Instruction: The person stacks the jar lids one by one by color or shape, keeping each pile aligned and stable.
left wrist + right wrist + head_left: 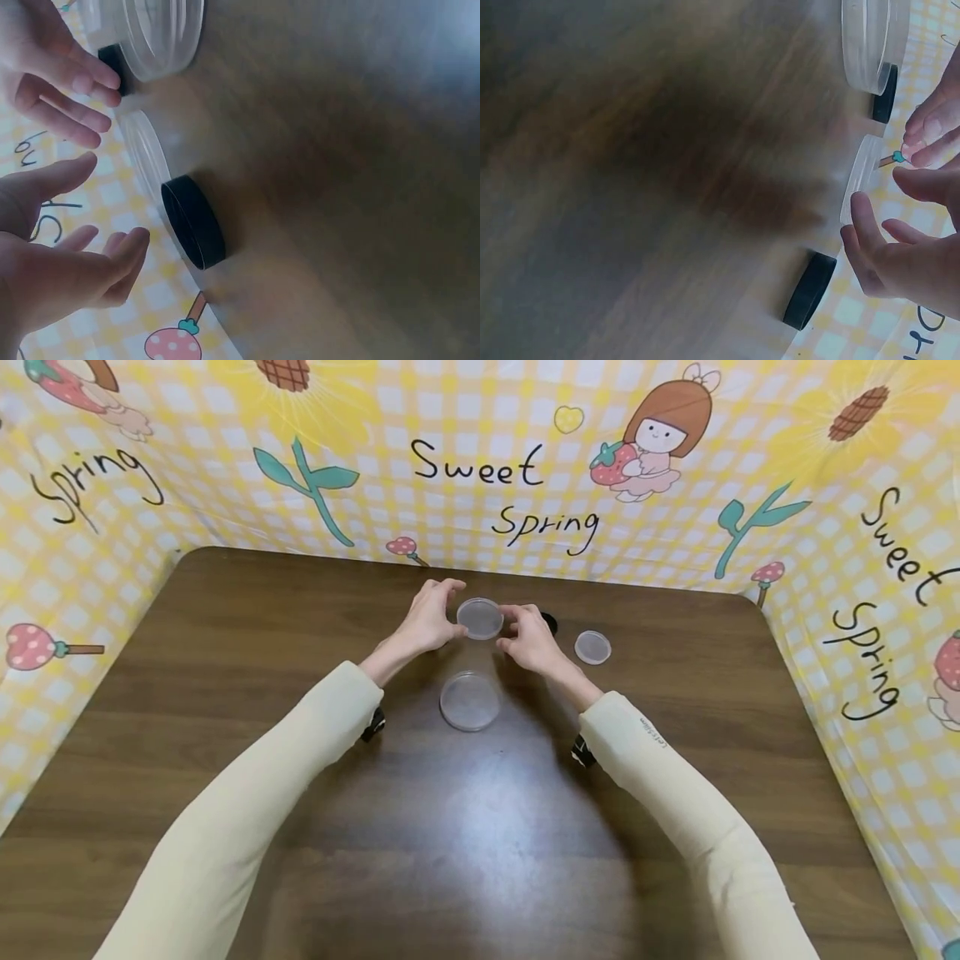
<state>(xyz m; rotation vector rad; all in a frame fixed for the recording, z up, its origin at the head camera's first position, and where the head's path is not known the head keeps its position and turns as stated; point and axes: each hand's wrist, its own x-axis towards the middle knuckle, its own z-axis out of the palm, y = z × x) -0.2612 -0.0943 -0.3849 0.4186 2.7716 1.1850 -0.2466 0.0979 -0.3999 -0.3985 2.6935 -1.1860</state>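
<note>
A clear round shallow dish [480, 618] lies on the table between both hands, its side showing in the left wrist view [146, 154]. My left hand [427, 620] is at its left, thumb and fingers spread apart and loosely bent. At the dish's right is my right hand [531, 639], also loosely bent with thumb and fingers apart. Neither hand grips anything; whether fingertips touch the rim I cannot tell. One black round lid-like ring [193, 223] stands near the left hand, and another black ring [810, 289] near the right hand.
Nearer the body lies a larger clear round dish [470, 702]. A smaller clear disc [592, 647] is right of the right hand. The brown wooden table [360, 835] is bounded at back and sides by a printed yellow checked cloth [480, 518].
</note>
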